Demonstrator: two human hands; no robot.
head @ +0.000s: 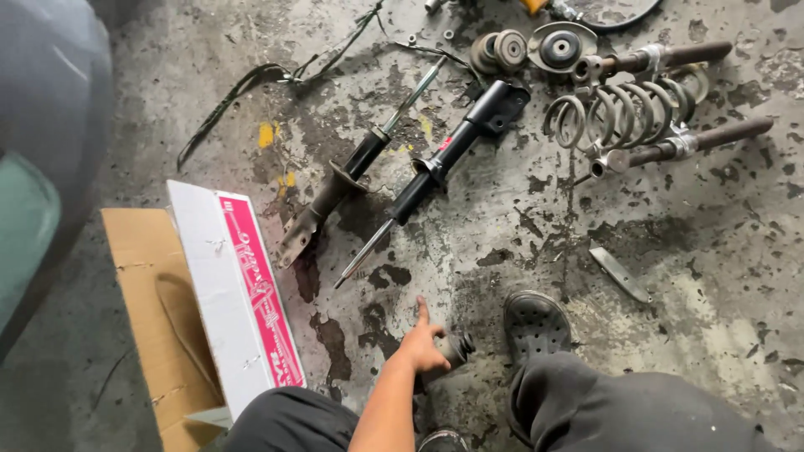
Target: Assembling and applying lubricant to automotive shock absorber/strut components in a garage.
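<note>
My left hand (421,345) reaches down to the stained concrete floor and is closed around a small dark cylindrical rubber part (460,344), with one finger sticking up. My right hand is out of sight. Just beyond the hand lie two strut shock absorbers side by side at a slant: a dirty, worn one (347,182) and a cleaner black one (444,155) whose rod points toward me. My black perforated shoe (536,325) rests on the floor right of the hand.
A coil spring (624,110) clamped by two rod compressors lies at the far right, with a round strut mount (561,47) and rubber pieces (499,50) behind it. A long pink-and-white box (243,293) lies on cardboard (146,301) to the left. Near the shoe is a flat metal blade (620,274).
</note>
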